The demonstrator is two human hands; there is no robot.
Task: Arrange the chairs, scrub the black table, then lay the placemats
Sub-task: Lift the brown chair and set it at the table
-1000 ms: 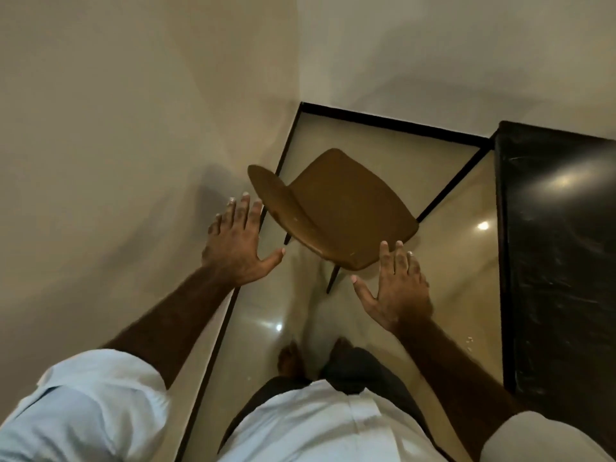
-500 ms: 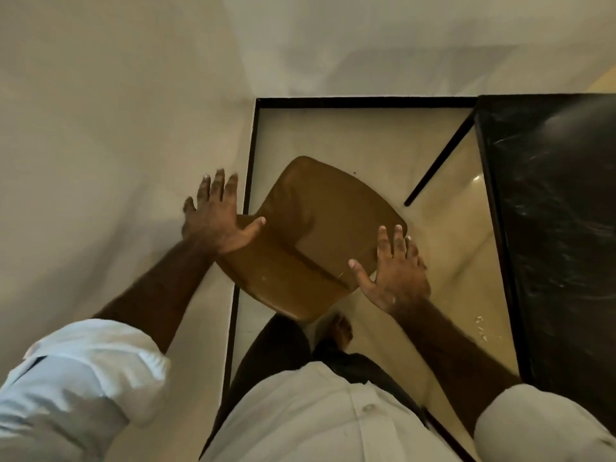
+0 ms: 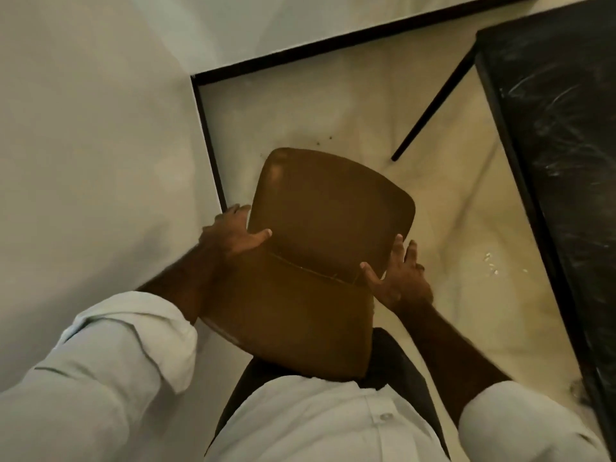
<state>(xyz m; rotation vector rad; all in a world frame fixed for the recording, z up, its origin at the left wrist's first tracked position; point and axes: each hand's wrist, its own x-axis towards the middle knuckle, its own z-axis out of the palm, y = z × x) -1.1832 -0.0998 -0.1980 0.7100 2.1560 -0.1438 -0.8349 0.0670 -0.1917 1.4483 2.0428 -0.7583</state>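
Gripping one brown chair [image 3: 330, 208], left hand [image 3: 230, 235], right hand [image 3: 400, 281], one black table [image 3: 560, 95]

The left hand [image 3: 230, 235] and right hand [image 3: 400, 281], open earlier, now clasp the chair [image 3: 330, 221].

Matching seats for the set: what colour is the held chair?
The smooth moulded chair is plain brown, clearest in the head view.

A: From where did we look?
B: We had a single view, worn on the head; we faced forward and steeply down over our own chest [image 3: 316, 425].
A: How near were we?
B: Close. The chair [image 3: 330, 208] lay within arm's reach, the left hand [image 3: 230, 233] and right hand [image 3: 401, 283] mid-frame, the black table [image 3: 566, 128] cut off at our right edge.
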